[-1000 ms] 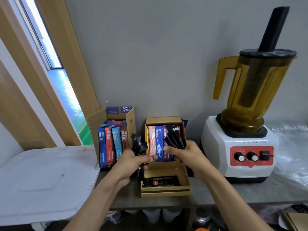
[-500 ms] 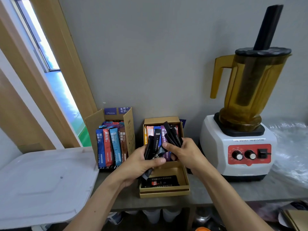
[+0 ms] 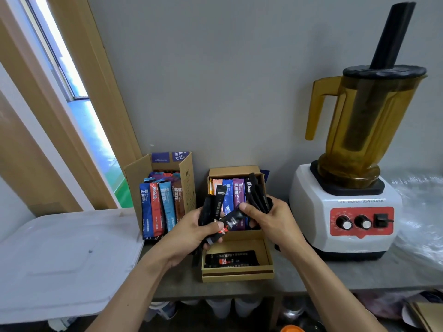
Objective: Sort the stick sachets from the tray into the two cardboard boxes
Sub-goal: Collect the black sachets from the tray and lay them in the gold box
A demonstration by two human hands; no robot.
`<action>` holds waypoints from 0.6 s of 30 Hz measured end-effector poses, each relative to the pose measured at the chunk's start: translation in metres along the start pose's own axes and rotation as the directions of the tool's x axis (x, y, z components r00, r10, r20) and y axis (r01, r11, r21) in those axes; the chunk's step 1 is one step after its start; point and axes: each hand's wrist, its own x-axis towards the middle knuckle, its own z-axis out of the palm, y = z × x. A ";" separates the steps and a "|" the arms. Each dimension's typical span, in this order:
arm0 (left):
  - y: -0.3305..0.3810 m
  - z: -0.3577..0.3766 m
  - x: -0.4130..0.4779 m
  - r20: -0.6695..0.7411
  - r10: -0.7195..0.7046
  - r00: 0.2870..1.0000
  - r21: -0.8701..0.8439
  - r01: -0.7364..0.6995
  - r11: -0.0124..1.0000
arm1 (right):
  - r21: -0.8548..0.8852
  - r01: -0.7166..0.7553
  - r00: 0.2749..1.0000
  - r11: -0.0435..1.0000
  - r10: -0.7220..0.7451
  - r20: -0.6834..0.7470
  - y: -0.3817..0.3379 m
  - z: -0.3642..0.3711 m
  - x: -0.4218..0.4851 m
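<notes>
Two cardboard boxes stand against the wall at mid-frame. The left box (image 3: 187, 178) shows a front row of four upright stick sachets, dark blue, red, light blue and brown, with more behind. The right box (image 3: 233, 170) holds upright ones in orange, pink, blue and purple. One shallow cardboard tray (image 3: 237, 275) lies just in front of the right box, with flat black sachets (image 3: 231, 259) in it; their number cannot be told. Both hands hover above the tray and hide the lower part of the right box. The left hand (image 3: 189, 236) grips a bundle of black sachets (image 3: 219, 200), about three, its fingers curled round them and its thumb pressing a slanted black-and-red sachet (image 3: 231, 220). The right hand (image 3: 271, 224) clasps a fan of black sachets (image 3: 257, 195), roughly three, whose tops reach the right box's right wall; its thumb tip touches the slanted sachet's upper end. On the grey counter (image 3: 311, 276) a blender (image 3: 345, 212) with an amber jug stands at right, a white plastic lid (image 3: 60, 259) lies at lower left, and a crumpled clear plastic sheet (image 3: 422, 212) lies at the far right edge.
</notes>
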 end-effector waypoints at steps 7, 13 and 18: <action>-0.005 -0.003 0.005 -0.105 0.044 0.994 0.160 -0.026 0.987 | -0.199 -0.071 0.969 0.977 0.115 0.220 -0.007 -0.021 -0.001; -0.011 0.002 0.012 -0.137 0.038 0.990 0.200 -0.010 0.980 | -0.296 -0.098 0.971 0.950 0.157 0.181 0.004 -0.018 0.001; -0.013 -0.005 0.014 -0.210 -0.016 0.978 0.124 0.043 0.991 | -0.421 -0.135 0.959 0.897 0.226 0.173 0.014 -0.010 0.004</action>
